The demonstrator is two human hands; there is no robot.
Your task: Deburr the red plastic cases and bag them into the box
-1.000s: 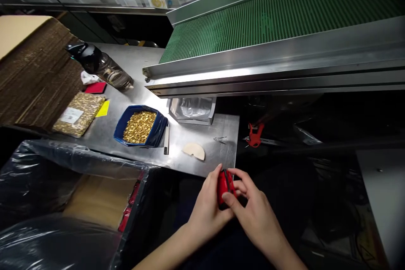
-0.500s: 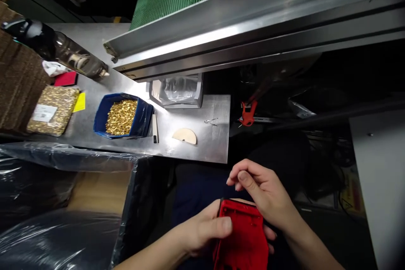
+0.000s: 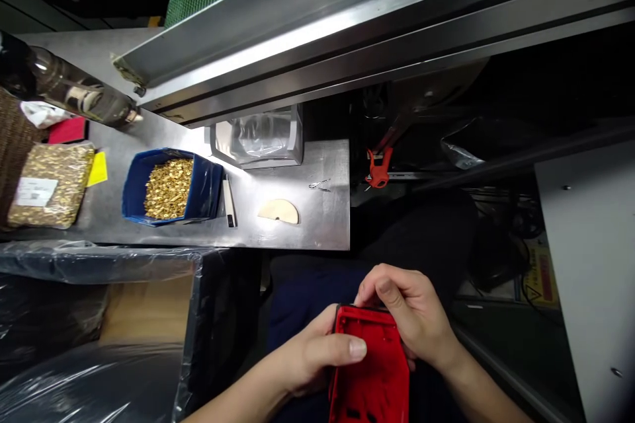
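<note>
Steel bench (image 3: 297,231) sits beyond; low over the lap, a red plastic housing (image 3: 370,377), hollow side up. Left hand (image 3: 310,360) pinches its edge, right hand (image 3: 414,317) curls over the top rim. Looks light, rigid; best held by rims.

Left hand (image 3: 317,357): low in view, forearm entering from lower left, thumb laid flat, pointing right.
Right hand (image 3: 411,317): forearm from lower right, fingers curled inward, fingertips pointing left.
Spacing: hands close together, thumbs near.

Red plastic shell (image 3: 370,377) between both hands
</note>
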